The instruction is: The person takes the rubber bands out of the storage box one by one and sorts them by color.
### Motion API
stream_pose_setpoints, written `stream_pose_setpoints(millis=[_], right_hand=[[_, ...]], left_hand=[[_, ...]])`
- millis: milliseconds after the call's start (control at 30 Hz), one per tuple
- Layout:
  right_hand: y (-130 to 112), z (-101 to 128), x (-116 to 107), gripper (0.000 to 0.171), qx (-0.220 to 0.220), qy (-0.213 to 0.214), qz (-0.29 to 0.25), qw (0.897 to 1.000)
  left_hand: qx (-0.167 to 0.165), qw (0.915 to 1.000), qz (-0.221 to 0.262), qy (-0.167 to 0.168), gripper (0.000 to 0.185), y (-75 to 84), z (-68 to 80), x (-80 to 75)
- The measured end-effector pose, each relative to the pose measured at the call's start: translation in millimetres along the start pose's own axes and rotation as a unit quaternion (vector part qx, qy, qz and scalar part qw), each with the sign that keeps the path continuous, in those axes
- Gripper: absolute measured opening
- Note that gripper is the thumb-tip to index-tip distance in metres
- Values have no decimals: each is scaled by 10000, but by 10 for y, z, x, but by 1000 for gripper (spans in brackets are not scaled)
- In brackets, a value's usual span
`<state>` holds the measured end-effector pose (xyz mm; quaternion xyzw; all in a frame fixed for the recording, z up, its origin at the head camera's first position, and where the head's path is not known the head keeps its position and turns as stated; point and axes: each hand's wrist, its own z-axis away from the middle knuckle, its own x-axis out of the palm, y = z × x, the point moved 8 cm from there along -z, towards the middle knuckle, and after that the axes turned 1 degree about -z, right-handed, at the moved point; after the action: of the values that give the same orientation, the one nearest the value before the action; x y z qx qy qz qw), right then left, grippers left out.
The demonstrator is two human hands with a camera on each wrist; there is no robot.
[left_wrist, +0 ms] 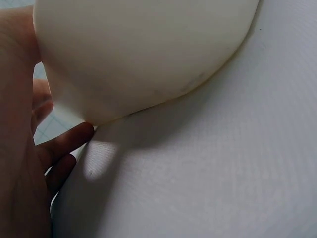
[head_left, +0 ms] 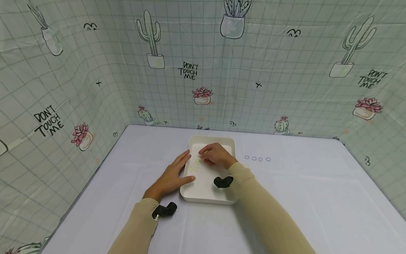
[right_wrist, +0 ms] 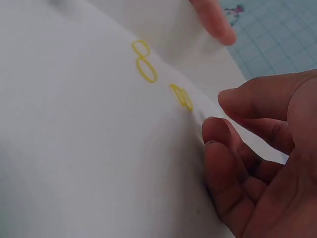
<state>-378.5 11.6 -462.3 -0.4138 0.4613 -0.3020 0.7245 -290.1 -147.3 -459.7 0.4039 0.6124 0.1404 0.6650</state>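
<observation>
My right hand (head_left: 219,156) is over the tray (head_left: 209,192), fingertips narrowly apart, the yellow rings (head_left: 197,162) inside at its eight o'clock; my left hand (head_left: 171,177), thumb wide, touches the tray's nine-o'clock side.

The tray (head_left: 207,202) sits on the table (head_left: 298,211) close to the back edge, nearer the back-left corner than the back-right. Inside it, by the left wall, lies a touching pair of rings (right_wrist: 140,58), with a small ring cluster (right_wrist: 182,97) just behind. The person's left hand (head_left: 171,177) is at the tray's left edge, thumb over the inside; the right hand (head_left: 218,155) is above the tray, just right of the cluster. Right of the tray, on the table, four rings (head_left: 254,160) form a left-to-right row. A cloth (head_left: 241,67) hangs behind the back edge.
</observation>
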Motion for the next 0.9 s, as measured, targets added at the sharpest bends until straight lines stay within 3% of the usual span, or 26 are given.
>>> stream_pose_setpoints(millis=[367, 600, 900], right_hand=[[-58, -31, 111, 22, -648, 32, 742, 9951], [-100, 29, 99, 27, -944, 60, 1399, 9856], [-117, -2, 135, 24, -1189, -13, 1847, 9756]], left_hand=[[110, 9999, 64, 64, 84, -26, 30, -8], [130, 9999, 60, -7, 84, 3, 21, 15], [119, 9999, -25, 11, 84, 22, 10, -15]])
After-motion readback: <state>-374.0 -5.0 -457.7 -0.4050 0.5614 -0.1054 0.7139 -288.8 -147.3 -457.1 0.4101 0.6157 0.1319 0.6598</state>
